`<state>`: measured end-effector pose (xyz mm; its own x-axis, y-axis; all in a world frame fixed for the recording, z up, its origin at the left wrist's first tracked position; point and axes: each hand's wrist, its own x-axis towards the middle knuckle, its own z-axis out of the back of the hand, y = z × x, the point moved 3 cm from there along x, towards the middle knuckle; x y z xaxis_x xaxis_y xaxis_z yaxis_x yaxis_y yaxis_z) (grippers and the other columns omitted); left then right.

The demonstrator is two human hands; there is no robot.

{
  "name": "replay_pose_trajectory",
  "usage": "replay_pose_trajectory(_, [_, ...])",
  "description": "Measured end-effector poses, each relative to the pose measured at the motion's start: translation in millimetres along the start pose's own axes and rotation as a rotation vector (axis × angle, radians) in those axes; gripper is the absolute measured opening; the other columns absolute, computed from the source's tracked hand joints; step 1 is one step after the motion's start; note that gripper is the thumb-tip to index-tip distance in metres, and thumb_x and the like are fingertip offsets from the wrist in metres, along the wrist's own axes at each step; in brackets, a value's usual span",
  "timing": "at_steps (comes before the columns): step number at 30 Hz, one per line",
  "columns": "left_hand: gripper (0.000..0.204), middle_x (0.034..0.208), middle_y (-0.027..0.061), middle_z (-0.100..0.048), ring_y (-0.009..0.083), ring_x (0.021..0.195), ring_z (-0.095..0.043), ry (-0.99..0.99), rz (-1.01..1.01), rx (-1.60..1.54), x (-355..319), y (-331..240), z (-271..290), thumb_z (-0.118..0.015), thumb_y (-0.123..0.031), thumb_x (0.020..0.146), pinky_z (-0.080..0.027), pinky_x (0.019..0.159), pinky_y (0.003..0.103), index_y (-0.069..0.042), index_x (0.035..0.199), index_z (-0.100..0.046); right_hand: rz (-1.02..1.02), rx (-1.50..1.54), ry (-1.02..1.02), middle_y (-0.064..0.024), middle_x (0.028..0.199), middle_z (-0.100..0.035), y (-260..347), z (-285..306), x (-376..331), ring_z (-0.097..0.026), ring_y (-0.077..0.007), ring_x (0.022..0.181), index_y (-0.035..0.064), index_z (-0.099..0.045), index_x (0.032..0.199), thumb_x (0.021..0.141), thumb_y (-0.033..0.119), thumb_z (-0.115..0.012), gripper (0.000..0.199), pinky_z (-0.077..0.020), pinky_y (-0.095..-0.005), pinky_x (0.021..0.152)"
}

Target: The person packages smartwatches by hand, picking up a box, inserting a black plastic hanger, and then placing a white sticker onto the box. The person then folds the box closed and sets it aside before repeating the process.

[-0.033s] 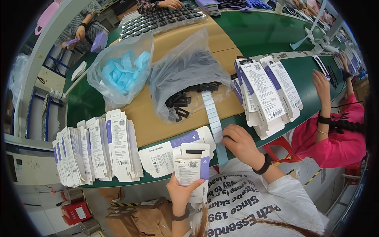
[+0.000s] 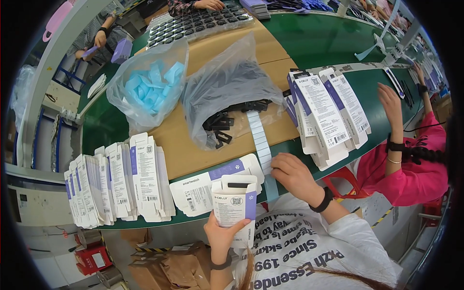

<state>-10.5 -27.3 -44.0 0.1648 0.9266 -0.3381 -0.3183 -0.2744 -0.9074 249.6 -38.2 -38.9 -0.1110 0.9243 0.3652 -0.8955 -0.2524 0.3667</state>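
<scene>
- Carton [image 2: 224,202]: it sat in the lower middle of the frame, overlapping a flat carton [image 2: 193,197], and had not visibly shifted since the picture just before.
- From my end, the left hand [image 2: 223,234] pinched it low down, thumb across its front.
- The right hand [image 2: 296,178], just right of the pale strip [image 2: 260,145], had moved only slightly; a dark sliver by its fingers no longer showed. I judged that work on the carton had barely advanced.
- I couldn't tell whether those curled fingers pinched anything or touched the strip.
- Fingers behind the carton were hidden from me; whether the dark bar [image 2: 238,185] at its top was a slot or a piece inside, I couldn't say.
- Inside the bag [image 2: 217,79], upper middle, cloudy plastic blurred the contents beyond the black pieces [image 2: 222,124] at its mouth.
</scene>
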Motion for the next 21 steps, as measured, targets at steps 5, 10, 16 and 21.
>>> replay_pose_trajectory(5, [0.060, 0.100, 0.0116, -0.073, 0.0148, 0.087, -0.068, 0.002, -0.006, 0.000, -1, 2, 1, -0.094, -0.008, 0.061, -0.055, 0.080, 0.030, 0.004, 0.110, -0.062, 0.182, 0.061, 0.093, -0.0074, 0.118, -0.065, -2, -7, -5, -0.059, -0.0250, 0.118, 0.0043, -0.061, 0.091, 0.078, 0.010, -0.061, 0.013, -0.0442, -0.0419, 0.107])
replay_pose_trajectory(10, [0.061, 0.100, 0.0120, -0.073, 0.0150, 0.088, -0.068, 0.012, -0.033, 0.042, 0, 1, -1, -0.095, -0.009, 0.060, -0.055, 0.080, 0.030, 0.005, 0.109, -0.062, 0.197, -0.024, 0.146, -0.0066, 0.120, -0.068, 1, -6, -7, -0.062, -0.0216, 0.118, 0.0064, -0.062, 0.097, 0.082, 0.011, -0.067, 0.017, -0.0454, -0.0427, 0.107])
replay_pose_trajectory(16, [0.063, 0.101, 0.0122, -0.072, 0.0158, 0.088, -0.068, 0.002, -0.018, 0.048, 0, 8, 1, -0.095, -0.009, 0.059, -0.055, 0.081, 0.030, 0.005, 0.111, -0.062, 0.003, 0.130, 0.117, -0.0057, 0.117, -0.070, -3, -10, -7, -0.064, -0.0209, 0.114, 0.0080, -0.064, 0.103, 0.081, 0.016, -0.076, 0.026, -0.0450, -0.0433, 0.107])
replay_pose_trajectory(21, [0.064, 0.102, 0.0121, -0.072, 0.0160, 0.089, -0.068, -0.007, 0.003, 0.051, -1, 9, 5, -0.095, -0.008, 0.059, -0.055, 0.081, 0.030, 0.004, 0.112, -0.062, -0.095, 0.231, 0.043, -0.0047, 0.112, -0.071, -10, -8, -6, -0.065, -0.0220, 0.114, 0.0092, -0.066, 0.103, 0.079, 0.015, -0.079, 0.028, -0.0461, -0.0434, 0.106])
